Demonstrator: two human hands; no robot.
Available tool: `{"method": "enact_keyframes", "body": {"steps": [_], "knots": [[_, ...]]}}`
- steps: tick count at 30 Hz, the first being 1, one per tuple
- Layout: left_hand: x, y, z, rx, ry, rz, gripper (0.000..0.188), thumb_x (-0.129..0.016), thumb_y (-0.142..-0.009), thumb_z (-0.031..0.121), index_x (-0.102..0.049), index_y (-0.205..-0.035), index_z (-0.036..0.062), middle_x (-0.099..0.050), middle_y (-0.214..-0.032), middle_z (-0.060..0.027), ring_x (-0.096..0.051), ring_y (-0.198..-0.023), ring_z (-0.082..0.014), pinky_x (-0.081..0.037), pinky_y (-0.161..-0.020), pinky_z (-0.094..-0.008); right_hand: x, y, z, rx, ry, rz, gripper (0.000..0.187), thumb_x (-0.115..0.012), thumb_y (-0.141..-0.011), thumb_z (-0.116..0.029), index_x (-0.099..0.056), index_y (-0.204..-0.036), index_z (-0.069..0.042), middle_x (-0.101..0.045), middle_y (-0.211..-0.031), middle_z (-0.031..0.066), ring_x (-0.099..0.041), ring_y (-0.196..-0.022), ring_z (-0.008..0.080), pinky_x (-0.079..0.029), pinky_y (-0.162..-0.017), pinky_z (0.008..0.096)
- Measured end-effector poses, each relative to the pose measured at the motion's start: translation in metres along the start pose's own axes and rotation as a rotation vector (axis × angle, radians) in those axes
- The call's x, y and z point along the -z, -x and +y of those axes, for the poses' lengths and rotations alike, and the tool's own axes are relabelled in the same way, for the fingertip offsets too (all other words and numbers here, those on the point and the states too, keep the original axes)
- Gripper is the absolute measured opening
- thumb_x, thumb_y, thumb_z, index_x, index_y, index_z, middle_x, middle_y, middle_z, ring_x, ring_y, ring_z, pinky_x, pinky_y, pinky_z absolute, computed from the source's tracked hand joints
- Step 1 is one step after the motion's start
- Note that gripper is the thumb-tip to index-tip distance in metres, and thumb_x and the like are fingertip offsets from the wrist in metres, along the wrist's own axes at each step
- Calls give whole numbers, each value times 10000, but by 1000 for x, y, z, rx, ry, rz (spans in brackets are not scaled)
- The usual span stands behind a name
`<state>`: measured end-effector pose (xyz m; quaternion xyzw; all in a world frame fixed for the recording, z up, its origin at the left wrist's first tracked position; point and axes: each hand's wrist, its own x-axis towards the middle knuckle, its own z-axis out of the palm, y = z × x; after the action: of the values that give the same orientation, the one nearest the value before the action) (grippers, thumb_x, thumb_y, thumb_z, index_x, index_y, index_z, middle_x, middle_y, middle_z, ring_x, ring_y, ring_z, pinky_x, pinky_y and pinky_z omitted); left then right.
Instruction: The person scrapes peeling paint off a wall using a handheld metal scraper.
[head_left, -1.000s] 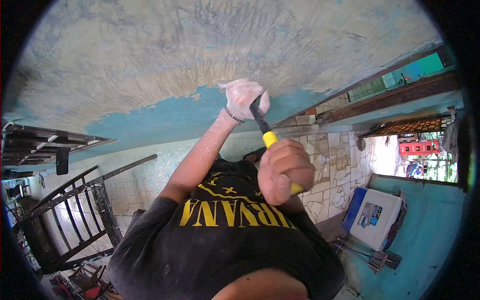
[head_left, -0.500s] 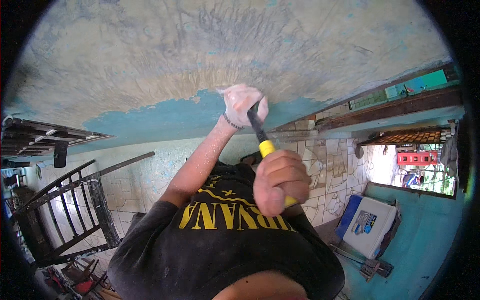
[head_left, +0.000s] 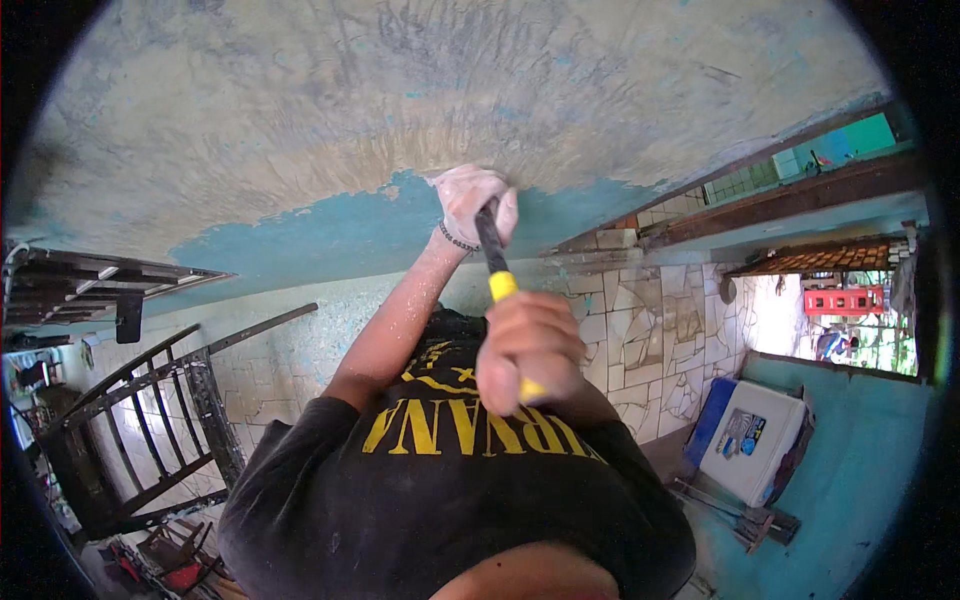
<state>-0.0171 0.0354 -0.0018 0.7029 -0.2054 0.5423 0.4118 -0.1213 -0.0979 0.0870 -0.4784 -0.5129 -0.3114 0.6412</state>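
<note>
I cannot see the far end of the tool (head_left: 491, 244); at twelve o'clock, the powder-coated left hand (head_left: 467, 203) curls round its black shaft against the scratched, peeling wall (head_left: 330, 130); toward five o'clock, the right hand (head_left: 532, 350) clenches its yellow grip (head_left: 504, 286).

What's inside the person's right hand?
A yellow-and-black tool: yellow shows above and below the right hand, and its black part overlaps the left hand in view. The right hand's grip covers its middle, so that can't be seen.
</note>
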Motion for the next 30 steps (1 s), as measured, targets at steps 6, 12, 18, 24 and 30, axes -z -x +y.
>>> {"method": "enact_keyframes", "body": {"steps": [6,12,18,24,30], "knots": [[-1,42,-15,78,-97,-47,96,-701,-820,100,-640,-747,86,-527,-593,-86,-562,-525,-302,-445,-535,-402,-2,12,11,-75,36,-79,152,-618,-885,38,-474,-926,7,-583,-681,77,-557,-503,205,-539,-498,405],[-9,-2,10,50,71,-19,203,-747,-748,114,-551,-698,113,-462,-552,-51,-494,-485,-300,-403,-517,-423,-3,5,-7,3,117,168,199,-611,-942,-157,-499,-881,-6,-559,-619,73,-546,-462,210,-527,-467,372],[-5,82,-35,160,17,-99,99,-720,-830,167,-677,-771,100,-562,-610,-92,-586,-549,-326,-471,-557,-415,-18,43,26,-138,91,8,121,-646,-858,-29,-531,-841,3,-563,-625,76,-540,-471,215,-502,-480,377],[-5,38,-14,124,7,-68,185,-749,-757,104,-569,-717,122,-486,-555,-50,-506,-481,-301,-412,-511,-415,-12,27,15,-11,98,226,168,-637,-890,-110,-507,-844,-13,-560,-615,63,-556,-490,215,-521,-479,382],[-2,18,-14,-27,9,-66,162,-732,-742,112,-572,-723,115,-533,-573,-53,-545,-492,-296,-430,-507,-399,-5,7,-4,-143,164,-14,202,-594,-957,-197,-497,-904,-29,-519,-600,36,-527,-471,191,-550,-485,377]]}}
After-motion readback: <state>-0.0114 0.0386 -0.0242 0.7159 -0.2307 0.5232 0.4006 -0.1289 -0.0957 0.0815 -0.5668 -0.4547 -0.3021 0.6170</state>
